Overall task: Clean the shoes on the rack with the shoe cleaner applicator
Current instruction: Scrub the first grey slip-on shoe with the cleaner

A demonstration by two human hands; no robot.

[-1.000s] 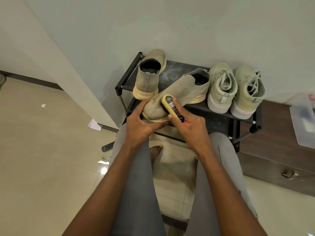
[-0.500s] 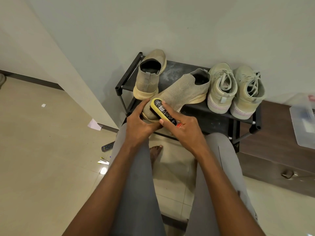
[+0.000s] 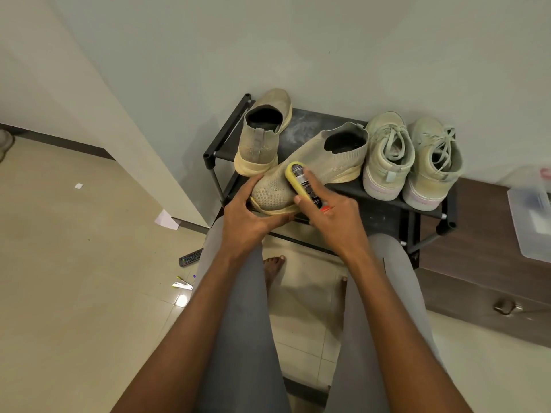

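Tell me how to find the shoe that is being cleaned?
Look at the black rack by the wall. Four shoes stand there; the knit slip-on lies slantwise, its toe sticking out over the front edge. Only that one is held, with a yellow applicator on it.

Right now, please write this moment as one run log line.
left hand: holds toe of knit slip-on shoe | right hand: grips shoe cleaner applicator, on upper | rack: four shoes

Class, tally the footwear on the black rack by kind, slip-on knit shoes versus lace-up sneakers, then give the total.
Slip-on knit shoes: 2, the upright one and the one being cleaned
Lace-up sneakers: 2, left sneaker and right sneaker
Total: 4
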